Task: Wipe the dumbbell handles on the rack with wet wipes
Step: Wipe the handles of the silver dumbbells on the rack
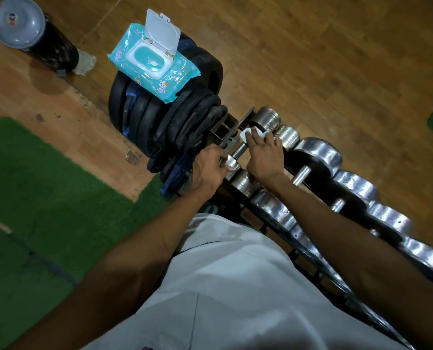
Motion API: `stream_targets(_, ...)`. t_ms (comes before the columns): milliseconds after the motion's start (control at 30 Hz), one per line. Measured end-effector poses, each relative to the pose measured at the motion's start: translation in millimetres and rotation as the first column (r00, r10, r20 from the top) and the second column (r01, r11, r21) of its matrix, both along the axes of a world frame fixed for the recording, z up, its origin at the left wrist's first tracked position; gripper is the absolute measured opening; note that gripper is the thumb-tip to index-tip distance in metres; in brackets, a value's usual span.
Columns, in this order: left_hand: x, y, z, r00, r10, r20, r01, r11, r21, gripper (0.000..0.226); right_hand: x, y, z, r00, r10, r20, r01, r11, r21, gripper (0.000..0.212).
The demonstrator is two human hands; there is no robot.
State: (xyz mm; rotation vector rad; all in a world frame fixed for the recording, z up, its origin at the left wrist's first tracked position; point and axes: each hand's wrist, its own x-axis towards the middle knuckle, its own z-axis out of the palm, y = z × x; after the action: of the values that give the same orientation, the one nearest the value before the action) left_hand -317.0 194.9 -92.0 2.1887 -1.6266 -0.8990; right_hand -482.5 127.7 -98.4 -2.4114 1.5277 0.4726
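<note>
A row of chrome dumbbells lies on a dark rack (308, 263) that runs from the centre to the lower right. My left hand (209, 168) grips the near head (231, 164) of the first small dumbbell at the rack's left end. My right hand (264, 157) holds a white wet wipe (248, 134) wrapped over the far part of that dumbbell's handle (240, 150), next to its far head (267, 118). A teal wet wipe pack (154, 64) with its white lid flipped open rests on top of the black weight plates.
Black weight plates (164, 122) stand in a stack just left of the rack. A larger dumbbell's bare handle (301, 175) shows right of my right hand. A dark bin with a grey lid (18, 24) stands at the top left. Green mats (46, 198) cover the floor at left.
</note>
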Motion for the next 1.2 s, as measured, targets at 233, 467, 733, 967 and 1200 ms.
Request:
stream_targets(233, 5, 0, -1, 1.000, -0.023, -0.009, 0.022, 1.000, -0.011, 0.036, 24, 11, -7, 0.301, -0.882, 0.362, 0.556, 0.470, 0.686, 0.062)
stream_targets(467, 6, 1, -4, 0.999, -0.034, -0.017, 0.034, 0.999, -0.006, 0.042, 24, -26, 11, -0.321, -0.944, 0.072, 0.377, -0.058, 0.925, 0.019)
stream_targets(733, 8, -2, -1, 0.999, -0.032, -0.040, 0.032, 0.999, 0.003, 0.041, 34, -16, 26, -0.364, -0.931, -0.039, 0.271, -0.145, 0.952, 0.025)
stream_targets(967, 9, -1, -3, 0.999, -0.017, -0.030, 0.017, 1.000, -0.005, 0.036, 31, -3, 4, -0.008, -0.990, 0.138, 0.481, 0.117, 0.869, 0.022)
stream_targets(1200, 11, -1, -3, 0.999, -0.042, -0.006, 0.042, 0.999, 0.005, 0.040, 42, 7, 31, 0.586, -0.788, 0.190, 0.518, 0.545, 0.659, 0.007)
